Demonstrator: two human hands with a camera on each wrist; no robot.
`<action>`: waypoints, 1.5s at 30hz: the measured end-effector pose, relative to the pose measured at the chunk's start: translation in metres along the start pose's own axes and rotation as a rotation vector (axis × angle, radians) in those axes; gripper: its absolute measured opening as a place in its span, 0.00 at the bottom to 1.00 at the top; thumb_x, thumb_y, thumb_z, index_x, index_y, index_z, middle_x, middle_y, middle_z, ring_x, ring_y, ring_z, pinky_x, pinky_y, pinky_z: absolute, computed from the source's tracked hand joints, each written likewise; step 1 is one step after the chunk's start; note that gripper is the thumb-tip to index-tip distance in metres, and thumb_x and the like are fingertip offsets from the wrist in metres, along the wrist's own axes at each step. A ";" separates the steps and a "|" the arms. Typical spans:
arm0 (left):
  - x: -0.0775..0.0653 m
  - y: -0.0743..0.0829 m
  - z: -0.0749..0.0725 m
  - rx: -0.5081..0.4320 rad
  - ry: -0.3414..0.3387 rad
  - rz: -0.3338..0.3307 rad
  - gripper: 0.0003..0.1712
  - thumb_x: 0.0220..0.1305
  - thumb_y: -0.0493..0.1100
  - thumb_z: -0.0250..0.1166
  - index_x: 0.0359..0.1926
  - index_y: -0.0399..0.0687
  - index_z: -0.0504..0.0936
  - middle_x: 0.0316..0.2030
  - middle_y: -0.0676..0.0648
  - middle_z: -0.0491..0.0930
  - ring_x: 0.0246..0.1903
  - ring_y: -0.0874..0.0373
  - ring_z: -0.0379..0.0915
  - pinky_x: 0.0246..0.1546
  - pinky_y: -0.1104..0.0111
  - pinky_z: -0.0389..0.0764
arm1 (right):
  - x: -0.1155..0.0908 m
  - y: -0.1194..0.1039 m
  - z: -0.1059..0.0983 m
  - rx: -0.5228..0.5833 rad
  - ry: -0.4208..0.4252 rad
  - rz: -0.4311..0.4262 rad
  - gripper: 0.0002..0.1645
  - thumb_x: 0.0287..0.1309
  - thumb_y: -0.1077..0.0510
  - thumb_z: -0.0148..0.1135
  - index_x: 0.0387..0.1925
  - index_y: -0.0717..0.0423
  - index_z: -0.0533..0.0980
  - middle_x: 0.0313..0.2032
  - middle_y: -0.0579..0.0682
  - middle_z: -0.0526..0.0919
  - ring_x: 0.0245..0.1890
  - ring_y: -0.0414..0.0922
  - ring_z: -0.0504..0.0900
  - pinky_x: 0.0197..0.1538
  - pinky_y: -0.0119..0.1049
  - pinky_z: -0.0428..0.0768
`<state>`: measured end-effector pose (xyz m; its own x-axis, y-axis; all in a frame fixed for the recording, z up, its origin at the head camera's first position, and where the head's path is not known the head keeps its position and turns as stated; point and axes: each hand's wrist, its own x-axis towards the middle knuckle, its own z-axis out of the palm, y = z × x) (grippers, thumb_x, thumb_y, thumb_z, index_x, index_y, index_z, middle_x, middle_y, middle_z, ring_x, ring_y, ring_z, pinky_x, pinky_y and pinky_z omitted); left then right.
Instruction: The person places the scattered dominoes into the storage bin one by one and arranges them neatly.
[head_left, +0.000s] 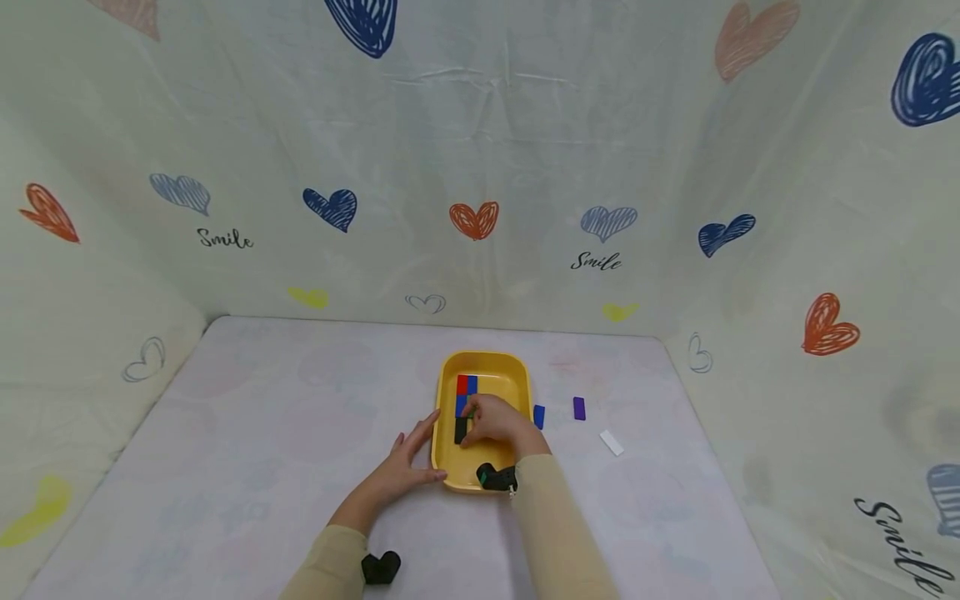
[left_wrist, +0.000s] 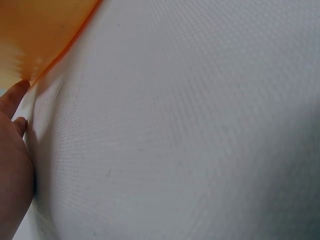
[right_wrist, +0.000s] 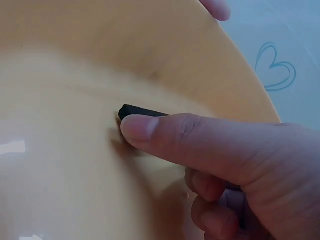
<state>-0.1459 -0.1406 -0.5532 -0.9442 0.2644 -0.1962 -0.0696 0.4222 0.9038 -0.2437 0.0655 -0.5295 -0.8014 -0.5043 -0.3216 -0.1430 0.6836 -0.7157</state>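
A yellow tray (head_left: 491, 363) holds a row of small flat blocks along its left side: a red block (head_left: 462, 384), a blue block (head_left: 472, 384) beside it, another blue block (head_left: 461, 406) and a black block (head_left: 461, 432). My right hand (head_left: 495, 421) reaches into the tray and pinches at the black block, the thumb (right_wrist: 142, 129) against its end in the right wrist view. Its curled fingers partly hide the blocks there. At the tray's left rim, my left hand (head_left: 401, 467) is spread, index finger and thumb touching the edge.
Right of the tray lie a blue block (head_left: 539, 417), a purple block (head_left: 579, 408) and a white block (head_left: 611, 442) on the pale tabletop (head_left: 660, 508). Behind the table hangs a sheet (head_left: 525, 150) printed with hearts. Black wrist mounts (head_left: 381, 568) sit on both arms.
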 end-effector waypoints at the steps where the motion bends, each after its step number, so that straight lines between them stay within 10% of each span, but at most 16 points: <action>1: 0.000 0.000 0.000 0.002 0.001 0.001 0.57 0.52 0.53 0.75 0.77 0.63 0.50 0.72 0.45 0.59 0.74 0.43 0.34 0.70 0.50 0.25 | 0.000 0.000 0.000 -0.004 -0.002 0.004 0.24 0.44 0.57 0.79 0.43 0.53 0.78 0.21 0.47 0.74 0.22 0.44 0.73 0.29 0.33 0.74; 23: -0.001 0.001 0.001 0.007 0.001 -0.006 0.57 0.51 0.55 0.74 0.77 0.64 0.50 0.72 0.45 0.60 0.74 0.43 0.34 0.70 0.48 0.26 | -0.003 -0.003 0.001 -0.003 0.000 0.027 0.24 0.43 0.56 0.80 0.44 0.47 0.77 0.25 0.49 0.75 0.27 0.46 0.75 0.32 0.36 0.76; 45: 0.001 -0.004 0.001 -0.001 0.010 -0.003 0.57 0.52 0.53 0.75 0.77 0.66 0.50 0.72 0.46 0.59 0.74 0.43 0.33 0.70 0.49 0.25 | -0.030 -0.004 0.020 0.281 0.150 0.080 0.16 0.49 0.63 0.75 0.41 0.58 0.78 0.24 0.49 0.78 0.25 0.44 0.76 0.33 0.32 0.77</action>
<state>-0.1460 -0.1410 -0.5578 -0.9471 0.2547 -0.1955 -0.0730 0.4221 0.9036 -0.2080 0.0674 -0.5290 -0.8830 -0.3576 -0.3039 0.0731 0.5349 -0.8418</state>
